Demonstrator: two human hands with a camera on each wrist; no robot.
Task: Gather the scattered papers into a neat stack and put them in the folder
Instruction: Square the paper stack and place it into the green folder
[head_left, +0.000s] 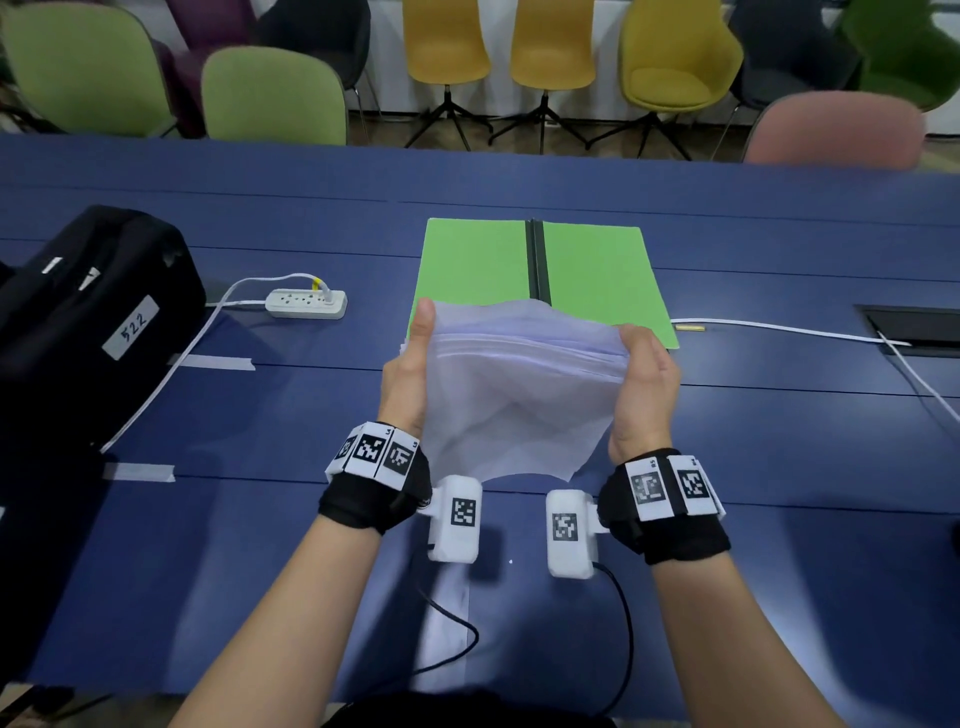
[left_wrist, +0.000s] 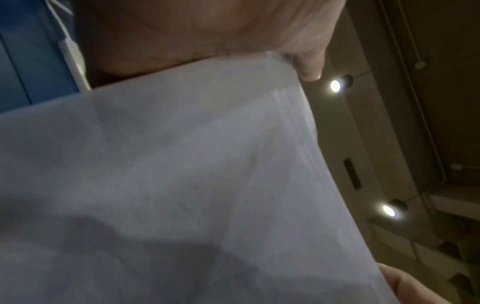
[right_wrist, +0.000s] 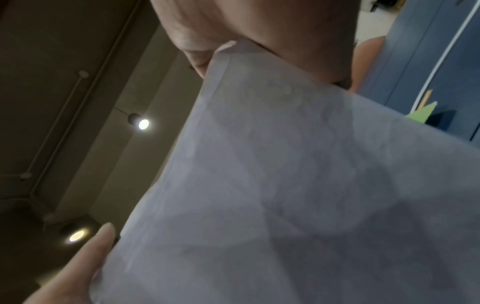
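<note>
Near the folder (head_left: 540, 270): papers (head_left: 514, 395) are hanging above the desk (head_left: 779, 441).
Hands: left hand (head_left: 408, 374) and right hand (head_left: 644, 387) are gripping opposite edges.
Risk: loose sheets are sagging; they could slip and scatter.

White papers (head_left: 519, 384), green folder (head_left: 597, 270), blue table (head_left: 779, 467)

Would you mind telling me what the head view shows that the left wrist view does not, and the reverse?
Only the head view shows the open green folder on the blue table, the black bag and the right hand. Only the left wrist view shows ceiling lights. Both show the left hand gripping the paper stack.
</note>
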